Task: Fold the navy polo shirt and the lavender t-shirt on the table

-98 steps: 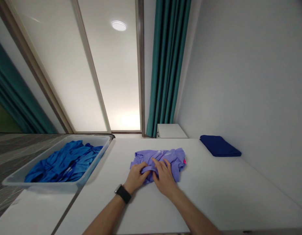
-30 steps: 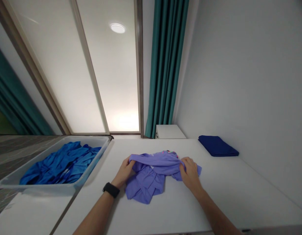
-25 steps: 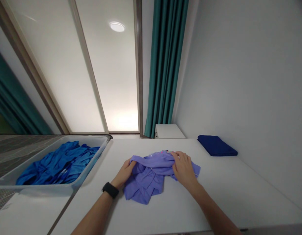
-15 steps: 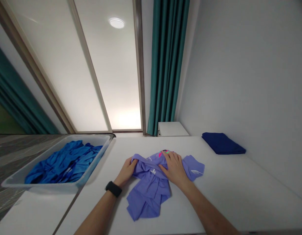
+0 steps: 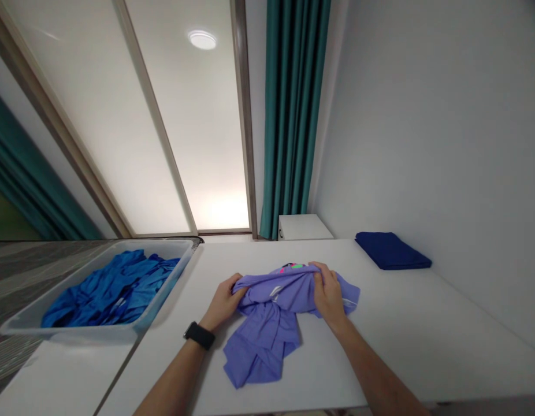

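Observation:
A crumpled purple shirt lies on the white table, with a small white logo and a bright pink and green print near its far edge. My left hand pinches the shirt's left upper edge between thumb and fingers. On the other side my right hand grips the upper right edge, thumb toward me. Between the two hands the cloth is drawn into a fairly straight fold. One part of the shirt hangs loosely toward me on the table, and another sticks out to the right past my right hand.
A translucent plastic bin holding rumpled blue clothes stands at the left. A folded dark blue garment lies at the right by the wall. Beyond the white table are a small white cabinet and a green curtain.
My right hand has gone from lying over the cloth to gripping its edge, farther right. The upper fold between my hands is now stretched wider and straighter.

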A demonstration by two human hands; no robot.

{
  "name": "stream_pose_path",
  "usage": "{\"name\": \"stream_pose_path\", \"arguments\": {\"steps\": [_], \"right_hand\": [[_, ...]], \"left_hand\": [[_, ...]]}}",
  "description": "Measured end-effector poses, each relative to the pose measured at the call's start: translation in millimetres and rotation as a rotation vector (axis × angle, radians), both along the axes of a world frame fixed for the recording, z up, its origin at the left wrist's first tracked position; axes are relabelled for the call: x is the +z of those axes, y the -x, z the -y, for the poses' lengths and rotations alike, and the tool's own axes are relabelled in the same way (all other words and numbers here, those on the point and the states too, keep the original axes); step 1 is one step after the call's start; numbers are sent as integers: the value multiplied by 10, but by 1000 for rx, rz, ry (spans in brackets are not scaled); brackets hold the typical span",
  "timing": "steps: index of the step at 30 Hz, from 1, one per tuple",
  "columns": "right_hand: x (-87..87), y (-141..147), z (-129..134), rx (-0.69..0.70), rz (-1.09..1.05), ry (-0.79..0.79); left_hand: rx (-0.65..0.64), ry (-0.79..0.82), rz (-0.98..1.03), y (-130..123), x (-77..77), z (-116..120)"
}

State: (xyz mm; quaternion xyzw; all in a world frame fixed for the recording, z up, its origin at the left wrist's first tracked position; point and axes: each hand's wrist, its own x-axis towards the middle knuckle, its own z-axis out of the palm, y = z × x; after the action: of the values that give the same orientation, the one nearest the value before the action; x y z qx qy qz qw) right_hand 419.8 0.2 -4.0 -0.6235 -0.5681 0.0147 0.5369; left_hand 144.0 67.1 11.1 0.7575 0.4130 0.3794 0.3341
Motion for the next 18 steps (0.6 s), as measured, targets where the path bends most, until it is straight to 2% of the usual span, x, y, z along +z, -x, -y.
{"name": "stream_pose_path", "arguments": {"steps": [4,9,12,18], "right_hand": [[38,12,4,-23,-64,-27],[62,-6,-17,-64,-86,37],[41,2,-32,-55,58,122],[-48,114,-36,106,455,289]], "left_hand": [[5,8,45,17,-32,-36],[82,10,55,33,-50,-68],[187,36,106,45,-56,-91],[311,177,144,108,-148,-151]]}}
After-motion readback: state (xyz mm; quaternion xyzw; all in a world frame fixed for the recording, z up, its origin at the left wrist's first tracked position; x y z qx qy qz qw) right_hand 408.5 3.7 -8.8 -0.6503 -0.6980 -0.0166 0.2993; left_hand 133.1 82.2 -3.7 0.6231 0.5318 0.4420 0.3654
